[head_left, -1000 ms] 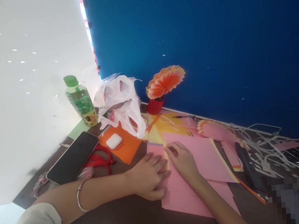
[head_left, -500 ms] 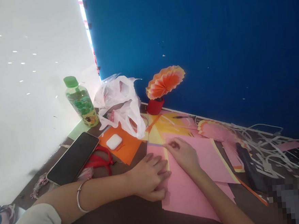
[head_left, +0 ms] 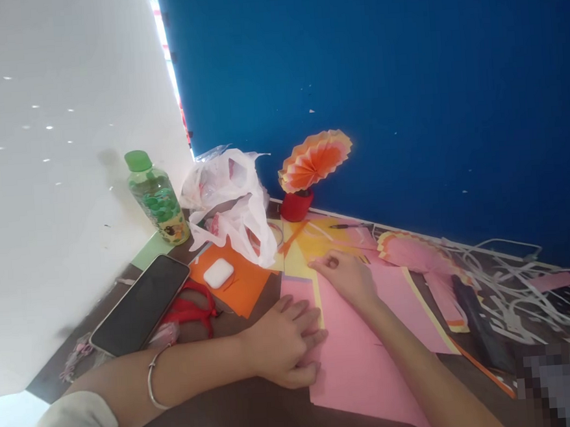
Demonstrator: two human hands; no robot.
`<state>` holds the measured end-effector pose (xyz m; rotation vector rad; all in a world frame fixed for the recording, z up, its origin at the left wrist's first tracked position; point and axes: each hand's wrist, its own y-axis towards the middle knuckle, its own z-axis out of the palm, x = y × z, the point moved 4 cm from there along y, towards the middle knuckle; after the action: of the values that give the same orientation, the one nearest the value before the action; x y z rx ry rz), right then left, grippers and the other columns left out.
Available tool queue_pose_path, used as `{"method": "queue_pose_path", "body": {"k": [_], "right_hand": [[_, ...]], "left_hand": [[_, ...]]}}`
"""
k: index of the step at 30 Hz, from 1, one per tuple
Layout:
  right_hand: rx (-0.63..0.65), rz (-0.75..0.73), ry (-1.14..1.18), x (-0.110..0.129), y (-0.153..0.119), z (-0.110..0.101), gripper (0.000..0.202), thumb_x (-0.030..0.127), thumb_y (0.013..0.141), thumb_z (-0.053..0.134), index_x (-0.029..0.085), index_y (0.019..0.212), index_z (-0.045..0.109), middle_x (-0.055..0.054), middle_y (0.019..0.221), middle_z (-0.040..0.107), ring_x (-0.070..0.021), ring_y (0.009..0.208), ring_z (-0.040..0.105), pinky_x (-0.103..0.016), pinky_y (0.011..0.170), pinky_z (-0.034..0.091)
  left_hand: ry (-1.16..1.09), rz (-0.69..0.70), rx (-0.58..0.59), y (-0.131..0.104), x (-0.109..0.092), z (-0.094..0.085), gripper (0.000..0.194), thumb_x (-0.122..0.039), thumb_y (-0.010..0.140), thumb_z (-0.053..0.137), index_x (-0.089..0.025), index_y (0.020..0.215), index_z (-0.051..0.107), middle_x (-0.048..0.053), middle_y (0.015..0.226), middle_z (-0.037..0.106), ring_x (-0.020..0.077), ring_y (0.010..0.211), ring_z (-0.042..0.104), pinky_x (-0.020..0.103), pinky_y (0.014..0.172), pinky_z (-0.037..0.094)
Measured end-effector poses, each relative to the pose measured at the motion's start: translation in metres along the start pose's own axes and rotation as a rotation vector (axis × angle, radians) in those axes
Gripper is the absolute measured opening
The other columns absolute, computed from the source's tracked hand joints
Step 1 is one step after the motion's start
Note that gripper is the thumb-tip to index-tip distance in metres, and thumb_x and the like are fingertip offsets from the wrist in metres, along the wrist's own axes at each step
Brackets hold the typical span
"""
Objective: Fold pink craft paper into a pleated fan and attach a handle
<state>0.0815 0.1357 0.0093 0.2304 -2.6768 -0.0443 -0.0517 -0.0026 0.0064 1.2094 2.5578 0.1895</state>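
Observation:
A sheet of pink paper (head_left: 365,377) with a narrow yellow strip (head_left: 318,302) along it lies on the dark table. My left hand (head_left: 287,343) rests flat across the paper's left side, fingers outstretched over the lower part of the strip. Just beyond the strip's far end, my right hand (head_left: 348,277) has thumb and forefinger pinched together; anything between them is too small to make out. Under and beyond that hand lie yellow paper (head_left: 295,261) and another pink sheet with a yellow edge (head_left: 398,296).
Left of the papers are a phone (head_left: 142,305), red-handled scissors (head_left: 194,307), orange paper (head_left: 246,284), a white earbud case (head_left: 218,272), a green-capped bottle (head_left: 160,209) and a plastic bag (head_left: 234,184). A paper fan flower (head_left: 315,162) stands behind; tangled cables (head_left: 509,289) lie right.
My right hand has shifted slightly away from me, from the strip's far end onto the yellow paper. My left hand stays in place on the pink sheet.

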Motion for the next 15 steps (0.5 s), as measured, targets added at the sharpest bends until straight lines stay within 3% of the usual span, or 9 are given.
{"method": "queue_pose_path", "body": {"k": [10, 15], "right_hand": [[-0.118, 0.037, -0.047, -0.008, 0.014, 0.01, 0.044, 0.06, 0.07, 0.049, 0.021, 0.051, 0.05, 0.0, 0.051, 0.055, -0.0153, 0.049, 0.046, -0.026, 0.048, 0.027], [-0.193, 0.004, -0.014, 0.002, 0.017, -0.011, 0.045, 0.056, 0.079, 0.041, 0.02, 0.056, 0.053, -0.003, 0.054, 0.055, -0.0155, 0.05, 0.045, -0.027, 0.05, 0.027]], "left_hand": [[0.012, 0.002, 0.003, 0.0, -0.001, -0.001, 0.045, -0.043, 0.08, 0.042, -0.015, 0.114, 0.051, 0.013, 0.115, 0.049, 0.0291, 0.106, 0.043, 0.046, 0.091, 0.032], [0.005, -0.011, -0.023, -0.001, -0.001, 0.0, 0.044, -0.042, 0.079, 0.044, -0.017, 0.116, 0.05, 0.013, 0.12, 0.048, 0.0294, 0.111, 0.041, 0.047, 0.093, 0.032]]}}
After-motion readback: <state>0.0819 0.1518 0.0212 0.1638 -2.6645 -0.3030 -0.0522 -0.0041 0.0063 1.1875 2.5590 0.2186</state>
